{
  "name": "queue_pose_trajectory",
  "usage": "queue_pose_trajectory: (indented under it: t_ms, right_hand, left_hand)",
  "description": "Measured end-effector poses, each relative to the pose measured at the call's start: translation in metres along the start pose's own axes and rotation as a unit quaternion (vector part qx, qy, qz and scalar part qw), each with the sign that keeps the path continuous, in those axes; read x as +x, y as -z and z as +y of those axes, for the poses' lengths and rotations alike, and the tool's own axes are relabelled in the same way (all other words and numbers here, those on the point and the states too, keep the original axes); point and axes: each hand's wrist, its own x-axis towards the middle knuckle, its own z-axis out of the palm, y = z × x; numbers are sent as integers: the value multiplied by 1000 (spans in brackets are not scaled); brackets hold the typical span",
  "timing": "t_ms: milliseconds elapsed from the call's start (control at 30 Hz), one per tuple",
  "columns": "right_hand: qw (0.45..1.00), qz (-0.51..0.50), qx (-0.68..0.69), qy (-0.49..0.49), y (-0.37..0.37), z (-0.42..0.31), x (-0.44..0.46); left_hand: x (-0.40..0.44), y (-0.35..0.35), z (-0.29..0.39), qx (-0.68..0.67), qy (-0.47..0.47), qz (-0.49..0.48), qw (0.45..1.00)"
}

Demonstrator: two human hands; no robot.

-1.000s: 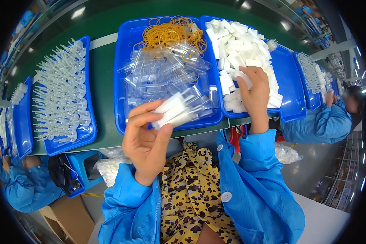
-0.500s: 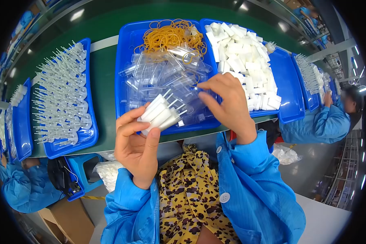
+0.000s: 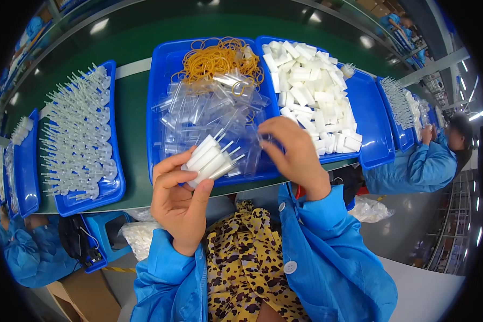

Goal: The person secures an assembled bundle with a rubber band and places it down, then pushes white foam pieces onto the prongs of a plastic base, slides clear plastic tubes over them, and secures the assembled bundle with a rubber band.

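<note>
Right hand [image 3: 294, 155] has moved left from the white blocks [image 3: 317, 102] to the clear sleeves [image 3: 205, 110]; I can't tell if it grips. Left hand [image 3: 180, 198] pinches a white bunch [image 3: 209, 161] by the blue tray's [image 3: 163, 59] near edge; heaps are left.

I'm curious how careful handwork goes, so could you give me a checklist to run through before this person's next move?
1. White pieces held by the left hand: ok, gripped together.
2. Thin rods on those pieces pointing away from that hand: ok.
3. Right hand gripping anything: cannot tell, too blurred.
4. Rubber bands kept apart from the clear plastic pieces: not ok, some lie on them.
5. White blocks in supply: ok, a large heap.
</note>
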Motion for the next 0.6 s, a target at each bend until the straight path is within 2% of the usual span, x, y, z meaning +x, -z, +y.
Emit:
queue_pose_trajectory:
  t_ms: [67, 133, 200, 333, 400, 433, 500, 600]
  right_hand:
    - [986, 89, 86, -109, 3, 1, 2]
    - [978, 113, 126, -121, 5, -1, 4]
    - [934, 139, 284, -164, 5, -9, 3]
    - [923, 152, 331, -126, 1, -9, -1]
    - [882, 121, 437, -129, 5, -15, -1]
    - [882, 121, 437, -129, 5, -16, -1]
    - [835, 106, 523, -132, 3, -18, -2]
    - [804, 121, 566, -139, 1, -21, -5]
  left_hand:
    - [0, 1, 1, -1, -2, 4, 1000]
    - [0, 2, 0, 1, -4, 2, 1000]
    - [0, 0, -1, 0, -5, 0, 1000]
    - [-1, -2, 1, 18, -12, -13, 1000]
    - [-2, -3, 1, 18, -13, -14, 1000]
    - [-2, -3, 1, 20, -17, -17, 1000]
    - [-2, -3, 2, 23, -22, -16, 999]
    - [-1, -3, 4, 41, -30, -12, 999]
